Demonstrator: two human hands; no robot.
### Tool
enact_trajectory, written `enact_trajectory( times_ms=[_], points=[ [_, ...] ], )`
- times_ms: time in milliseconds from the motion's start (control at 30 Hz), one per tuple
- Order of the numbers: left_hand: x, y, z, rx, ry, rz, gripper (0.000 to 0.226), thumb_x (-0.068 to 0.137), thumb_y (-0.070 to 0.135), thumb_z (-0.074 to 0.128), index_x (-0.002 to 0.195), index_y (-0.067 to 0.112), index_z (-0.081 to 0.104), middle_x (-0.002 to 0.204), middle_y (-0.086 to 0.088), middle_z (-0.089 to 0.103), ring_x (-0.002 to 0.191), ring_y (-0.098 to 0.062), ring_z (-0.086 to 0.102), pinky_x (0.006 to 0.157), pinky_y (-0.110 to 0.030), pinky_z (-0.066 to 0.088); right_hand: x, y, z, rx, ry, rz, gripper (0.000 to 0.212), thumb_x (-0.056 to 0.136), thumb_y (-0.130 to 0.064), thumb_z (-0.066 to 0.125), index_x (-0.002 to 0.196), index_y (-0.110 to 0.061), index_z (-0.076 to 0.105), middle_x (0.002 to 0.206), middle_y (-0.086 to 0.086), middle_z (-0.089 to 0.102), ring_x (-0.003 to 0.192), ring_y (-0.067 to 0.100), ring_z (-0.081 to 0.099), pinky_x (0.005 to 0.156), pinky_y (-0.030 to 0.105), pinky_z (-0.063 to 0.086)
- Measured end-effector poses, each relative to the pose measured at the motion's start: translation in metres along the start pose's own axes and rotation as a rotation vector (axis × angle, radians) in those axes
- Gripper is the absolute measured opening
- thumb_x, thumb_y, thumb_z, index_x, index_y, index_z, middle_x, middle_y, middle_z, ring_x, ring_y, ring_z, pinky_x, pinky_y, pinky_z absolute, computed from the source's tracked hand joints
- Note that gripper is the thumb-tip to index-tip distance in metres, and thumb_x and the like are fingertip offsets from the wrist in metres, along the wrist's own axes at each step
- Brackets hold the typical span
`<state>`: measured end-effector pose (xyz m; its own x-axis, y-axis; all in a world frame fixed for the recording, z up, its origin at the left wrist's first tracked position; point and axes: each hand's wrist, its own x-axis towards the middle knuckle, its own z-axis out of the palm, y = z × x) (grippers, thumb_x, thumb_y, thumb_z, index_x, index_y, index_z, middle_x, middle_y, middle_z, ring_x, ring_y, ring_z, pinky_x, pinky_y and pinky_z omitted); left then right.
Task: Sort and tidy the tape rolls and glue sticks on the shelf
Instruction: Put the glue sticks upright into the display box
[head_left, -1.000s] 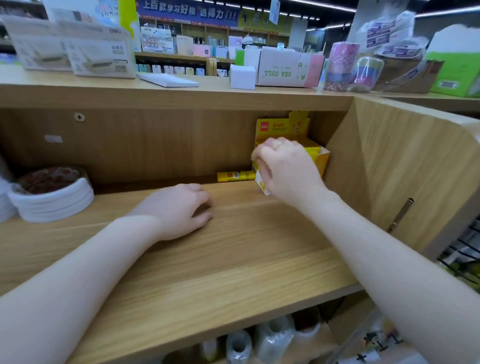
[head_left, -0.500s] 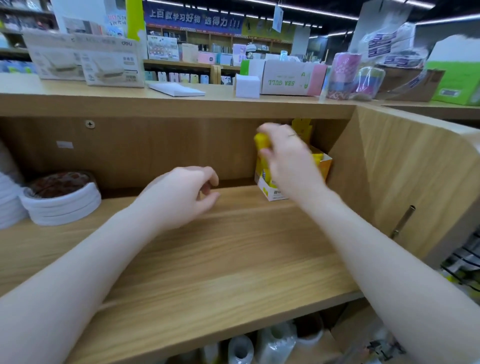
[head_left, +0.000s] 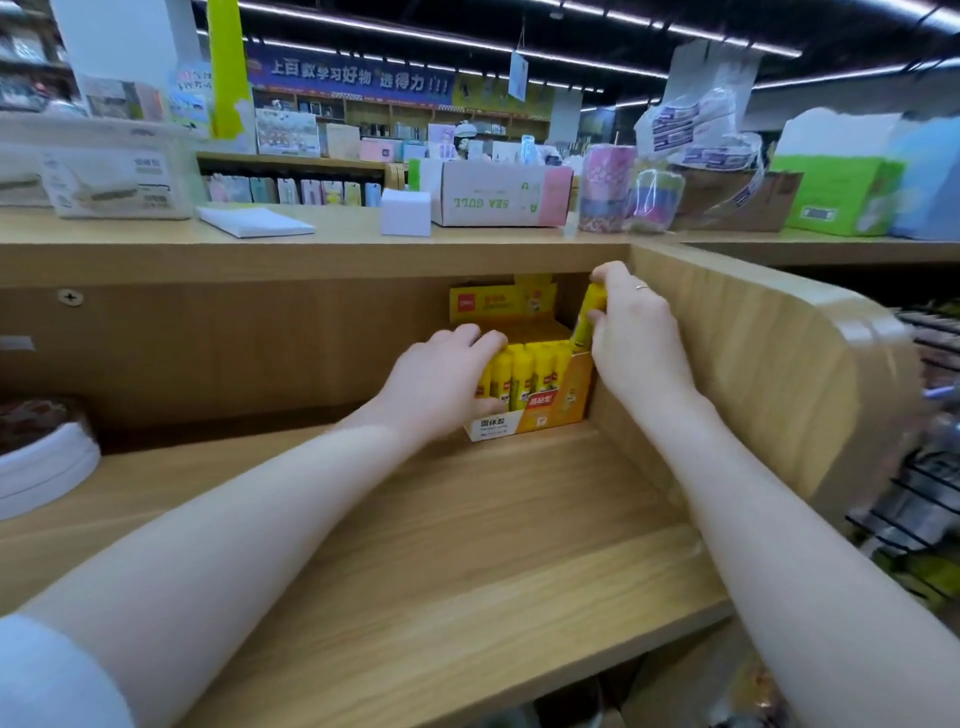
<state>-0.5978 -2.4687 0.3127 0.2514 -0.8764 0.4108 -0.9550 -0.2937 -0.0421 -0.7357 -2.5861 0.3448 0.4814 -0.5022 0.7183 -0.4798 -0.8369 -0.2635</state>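
A yellow glue stick (head_left: 591, 317) is held upright just above the right rear corner of the display box (head_left: 556, 408), close to the side wall of the shelf (head_left: 467, 545). The right hand (head_left: 631, 332) pinches it – the thumb and the curled fingers close around its upper part, so only the lower part of the stick shows below the hand. There is a thin ring on one finger of this hand.

The display box stands at the back right of the wooden shelf, against the back panel, and its raised yellow flap (head_left: 501, 301) leans on that panel. Inside the box a row of yellow glue sticks (head_left: 524, 371) stands upright, packed side by side. The left hand (head_left: 441, 379) rests on the left part of the box, with its fingers bent over the tops of the sticks there; whether it really grips one of them, I cannot tell.

At the far left of the same shelf lies a stack of white tape rolls (head_left: 44, 462), well apart from the box, with a dark patterned thing on top – blurred.

On the counter above the shelf are a white notepad (head_left: 254, 221), a small white cube (head_left: 405, 212), a carton with the words SEA GULL (head_left: 498, 200) printed upside down, and wrapped colourful tape rolls (head_left: 605, 189).
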Motion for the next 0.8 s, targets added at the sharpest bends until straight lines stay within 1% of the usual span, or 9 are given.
enact_trajectory(
  times_ms=[100,167,267,367,467,567,633,700,800],
  points=[
    [-0.002,-0.005,-0.001,0.093,0.021,0.028,0.067,0.082,0.050,0.061,0.136,0.021,0.033,0.128,0.000,0.044,0.110,-0.021,0.048,0.075,-0.032,0.044,0.007,0.003,0.006,-0.143,-0.169,-0.032,0.027,0.090,0.002,0.048,0.115,-0.009,0.047,0.100,0.015,0.059,0.091,0.033,0.057,0.066,0.030,0.039],
    [-0.001,-0.005,-0.003,0.170,0.026,0.062,0.064,0.082,0.053,0.058,0.131,0.019,0.036,0.127,0.000,0.045,0.106,-0.021,0.049,0.071,-0.031,0.044,0.009,0.004,0.014,-0.192,-0.234,-0.029,0.028,0.091,0.001,0.048,0.117,-0.008,0.047,0.102,0.015,0.058,0.089,0.032,0.057,0.065,0.030,0.038],
    [0.000,-0.005,-0.006,0.267,0.020,0.095,0.060,0.084,0.055,0.054,0.128,0.017,0.036,0.124,-0.001,0.046,0.102,-0.020,0.051,0.062,-0.027,0.037,0.005,0.006,0.030,-0.148,-0.207,-0.015,0.019,0.093,-0.005,0.048,0.112,-0.005,0.052,0.109,0.014,0.053,0.093,0.032,0.055,0.069,0.029,0.042],
    [0.001,-0.007,-0.008,0.309,0.021,0.110,0.057,0.086,0.054,0.053,0.126,0.018,0.036,0.121,-0.001,0.047,0.100,-0.020,0.051,0.061,-0.027,0.033,-0.006,0.015,0.037,-0.175,-0.217,-0.027,0.015,0.095,-0.008,0.041,0.102,-0.003,0.054,0.107,0.010,0.047,0.086,0.021,0.046,0.064,0.022,0.033],
    [0.002,-0.011,-0.005,0.346,0.025,0.141,0.055,0.087,0.053,0.051,0.126,0.018,0.036,0.121,-0.001,0.047,0.100,-0.020,0.052,0.061,-0.027,0.034,-0.019,0.016,0.038,-0.188,-0.164,-0.106,0.024,0.088,0.006,0.042,0.106,0.002,0.057,0.107,0.017,0.056,0.092,0.030,0.053,0.070,0.028,0.038],
    [0.003,-0.012,-0.005,0.384,0.035,0.176,0.056,0.089,0.053,0.047,0.129,0.017,0.033,0.125,-0.002,0.046,0.101,-0.021,0.051,0.062,-0.027,0.035,-0.029,0.011,0.037,-0.107,-0.077,-0.112,0.026,0.079,0.013,0.047,0.100,0.007,0.061,0.107,0.022,0.060,0.099,0.038,0.056,0.078,0.034,0.048],
    [0.002,-0.012,-0.005,0.379,0.043,0.168,0.056,0.089,0.053,0.046,0.130,0.017,0.033,0.128,-0.002,0.045,0.102,-0.021,0.051,0.062,-0.027,0.035,-0.033,0.010,0.038,-0.128,-0.064,-0.133,0.026,0.072,0.014,0.052,0.094,0.008,0.064,0.105,0.022,0.062,0.095,0.040,0.058,0.074,0.039,0.053],
    [0.000,-0.015,-0.001,0.352,0.039,0.155,0.057,0.087,0.052,0.051,0.130,0.016,0.038,0.126,-0.002,0.047,0.100,-0.022,0.052,0.060,-0.027,0.036,-0.033,0.009,0.038,-0.151,-0.084,-0.119,0.027,0.068,0.014,0.054,0.091,0.006,0.065,0.096,0.021,0.064,0.087,0.039,0.059,0.067,0.037,0.052],
    [-0.006,-0.017,0.002,0.232,0.109,0.166,0.061,0.077,0.046,0.068,0.124,0.011,0.051,0.117,-0.008,0.058,0.091,-0.026,0.058,0.052,-0.029,0.041,-0.028,0.004,0.036,-0.177,-0.099,-0.070,0.025,0.069,0.009,0.053,0.091,0.005,0.063,0.094,0.020,0.061,0.088,0.038,0.055,0.067,0.036,0.047]
  ],
)
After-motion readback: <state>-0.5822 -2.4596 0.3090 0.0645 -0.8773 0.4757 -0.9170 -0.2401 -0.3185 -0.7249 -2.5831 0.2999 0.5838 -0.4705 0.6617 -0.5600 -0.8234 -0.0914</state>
